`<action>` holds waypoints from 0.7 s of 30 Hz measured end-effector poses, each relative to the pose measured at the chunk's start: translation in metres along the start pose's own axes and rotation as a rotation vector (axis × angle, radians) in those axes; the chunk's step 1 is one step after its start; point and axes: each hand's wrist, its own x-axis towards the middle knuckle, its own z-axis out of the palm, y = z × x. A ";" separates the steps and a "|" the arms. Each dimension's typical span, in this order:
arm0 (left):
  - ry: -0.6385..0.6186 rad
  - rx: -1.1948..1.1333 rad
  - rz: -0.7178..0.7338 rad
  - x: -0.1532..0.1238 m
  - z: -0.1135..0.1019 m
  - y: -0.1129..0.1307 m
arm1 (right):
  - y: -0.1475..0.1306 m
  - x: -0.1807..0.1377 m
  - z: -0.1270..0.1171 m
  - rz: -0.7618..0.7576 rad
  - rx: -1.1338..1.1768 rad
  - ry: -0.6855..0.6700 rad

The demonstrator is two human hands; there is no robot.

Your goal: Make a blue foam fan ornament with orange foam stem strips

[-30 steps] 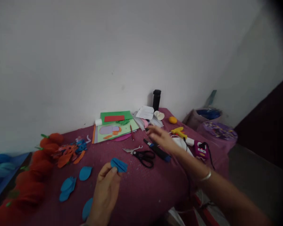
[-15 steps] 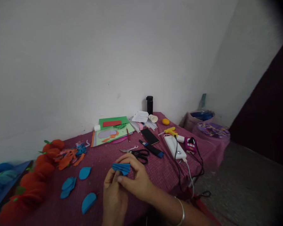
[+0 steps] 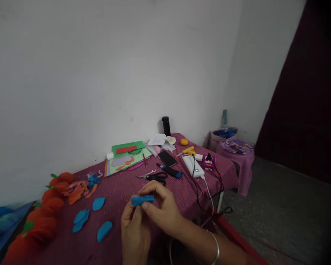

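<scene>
The blue piece (image 3: 142, 200) was up off the bench (image 3: 118, 195), in the lower middle of the frame, between the two hands and in contact with both. It looked folded into a narrow strip, and its long axis ran nearly level across the frame, one rounded end toward the left and the narrower end toward the right.

The left hand (image 3: 135, 224) came from below, thumb and finger pinched on the left part. The right hand (image 3: 165, 213) was clamped on it from the lower right, thumb at the lower edge and fingers arched above; how firmly it pressed, I could not tell. Neither hand was clearly nearer: the left had the rounded end, while the narrower end pointed into the curve of the right.

The scissors (image 3: 151, 177) lay just beyond the right hand's fingers, higher in the frame, touching neither hand.
</scene>
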 end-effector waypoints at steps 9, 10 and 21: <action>-0.116 0.127 0.154 -0.007 -0.003 -0.008 | -0.005 -0.003 -0.012 -0.121 -0.028 -0.030; -0.111 0.141 0.161 -0.007 -0.003 -0.009 | -0.004 -0.004 -0.014 -0.138 -0.026 -0.019; -0.119 0.447 0.174 -0.010 -0.013 -0.007 | -0.014 0.000 -0.042 -0.007 -0.219 -0.281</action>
